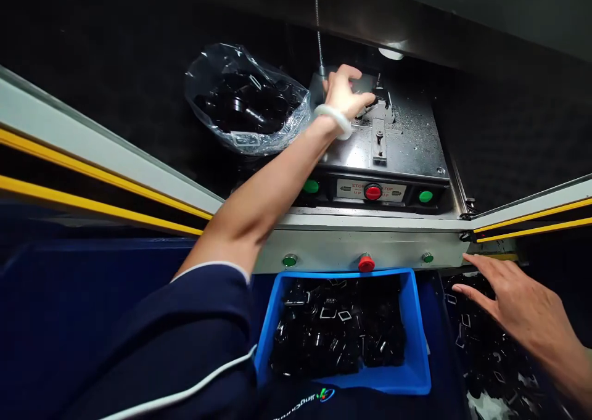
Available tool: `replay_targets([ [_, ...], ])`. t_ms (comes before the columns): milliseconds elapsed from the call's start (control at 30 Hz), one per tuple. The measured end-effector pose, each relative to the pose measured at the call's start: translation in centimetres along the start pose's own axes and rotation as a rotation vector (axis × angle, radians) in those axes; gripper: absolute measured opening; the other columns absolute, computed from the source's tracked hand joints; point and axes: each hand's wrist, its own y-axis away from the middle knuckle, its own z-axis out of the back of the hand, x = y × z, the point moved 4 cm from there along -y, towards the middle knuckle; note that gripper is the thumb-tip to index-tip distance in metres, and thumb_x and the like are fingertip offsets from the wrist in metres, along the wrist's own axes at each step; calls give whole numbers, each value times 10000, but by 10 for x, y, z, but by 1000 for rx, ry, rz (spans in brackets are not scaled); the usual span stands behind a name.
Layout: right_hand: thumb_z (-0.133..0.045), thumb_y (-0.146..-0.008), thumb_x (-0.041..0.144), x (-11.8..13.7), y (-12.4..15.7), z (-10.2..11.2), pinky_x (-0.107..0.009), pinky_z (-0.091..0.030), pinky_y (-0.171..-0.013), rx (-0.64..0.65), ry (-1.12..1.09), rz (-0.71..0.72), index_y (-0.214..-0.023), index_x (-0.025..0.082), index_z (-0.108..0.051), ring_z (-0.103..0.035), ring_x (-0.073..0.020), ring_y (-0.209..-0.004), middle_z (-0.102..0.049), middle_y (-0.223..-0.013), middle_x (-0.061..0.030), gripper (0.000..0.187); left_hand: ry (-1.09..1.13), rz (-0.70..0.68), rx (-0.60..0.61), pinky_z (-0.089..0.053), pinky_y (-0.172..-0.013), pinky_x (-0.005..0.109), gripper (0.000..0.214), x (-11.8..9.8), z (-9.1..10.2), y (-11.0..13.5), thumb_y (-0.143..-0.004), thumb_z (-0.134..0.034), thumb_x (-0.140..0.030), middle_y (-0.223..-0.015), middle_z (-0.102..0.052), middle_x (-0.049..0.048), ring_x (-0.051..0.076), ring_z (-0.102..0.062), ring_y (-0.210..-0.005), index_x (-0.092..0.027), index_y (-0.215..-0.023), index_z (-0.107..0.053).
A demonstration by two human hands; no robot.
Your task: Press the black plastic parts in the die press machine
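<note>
head view: my left hand [341,93] is inside the machine [407,142], fingers curled, grip unclear, and a cycle could pinch them; my right hand [522,303] hangs open, fingers released, above the black parts [490,352].

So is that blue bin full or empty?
Full: the blue bin holds a heap of black parts reaching close to its rim.

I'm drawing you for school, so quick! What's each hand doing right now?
Left hand: curled, by the metal fixture; cannot tell if it holds anything.
Right hand: open, fingers spread, holding nothing, over black parts.
</note>
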Motion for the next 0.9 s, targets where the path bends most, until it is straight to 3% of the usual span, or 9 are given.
replay_targets([
  [67,-288,-1063,705,9,-3,-18,-365,-528,-598,19,-80,-8,-1322,255,-686,-739,-265,-921,-784,-1124,-80,655,-56,15,17,-482,-1009,370,288,-4,31,52,-877,-799,-177,-1196,-689,85,170,-620,-1169,-86,-1123,-682],
  [133,-373,-1089,610,17,-14,-41,-351,-526,-637,64,-167,-21,-1305,274,-686,-736,-256,-981,-782,-1141,-58,508,-85,-15,28,-525,-787,294,143,-13,67,119,-905,-754,-153,-1115,-719,48,125,-656,-902,-137,-1043,-722],
  [200,-481,-1085,482,22,-26,-66,-349,-513,-676,118,-228,-51,-1270,264,-690,-721,-262,-1047,-777,-1158,-51,353,-129,-40,70,-519,-740,293,80,-19,100,189,-964,-687,-218,-967,-735,22,130,-653,-793,-182,-974,-758],
  [267,-566,-1047,366,21,-34,-88,-347,-484,-683,162,-272,-96,-1193,246,-696,-708,-270,-1058,-774,-1134,-51,229,-162,27,159,-503,-674,291,134,-13,126,247,-990,-650,-269,-911,-724,19,134,-630,-709,-202,-980,-765],
  [333,-610,-1006,292,17,-38,-102,-340,-448,-672,181,-312,-132,-1119,237,-687,-697,-269,-1040,-768,-1092,-50,147,-240,90,287,-492,-638,293,177,2,142,285,-979,-667,-337,-991,-711,44,145,-618,-700,-211,-1050,-769],
  [433,-631,-966,239,13,-40,-111,-331,-406,-660,181,-355,-139,-1070,234,-658,-678,-263,-1022,-753,-1054,-49,108,-429,124,506,-516,-685,323,319,33,151,307,-945,-706,-410,-1191,-657,84,169,-627,-743,-234,-1208,-746],
  [533,-618,-961,217,14,-40,-113,-331,-372,-653,148,-339,-143,-1052,233,-645,-655,-260,-999,-738,-1028,-54,96,-575,114,623,-528,-759,359,367,50,152,308,-948,-696,-399,-1291,-616,100,209,-656,-813,-256,-1286,-712],
  [800,-544,-1009,230,26,-36,-110,-354,-401,-710,67,-270,-168,-1104,204,-659,-625,-268,-995,-723,-1053,-91,151,-679,65,507,-467,-863,407,387,33,143,317,-985,-627,-294,-1354,-603,141,297,-651,-1020,-242,-1368,-649],
  [900,-478,-1061,294,45,-23,-101,-373,-454,-756,31,-250,-137,-1218,180,-654,-610,-293,-1034,-715,-1126,-137,262,-547,-102,577,-429,-847,387,341,22,126,325,-1025,-517,-173,-1355,-626,137,273,-625,-1039,-266,-1303,-690],
])
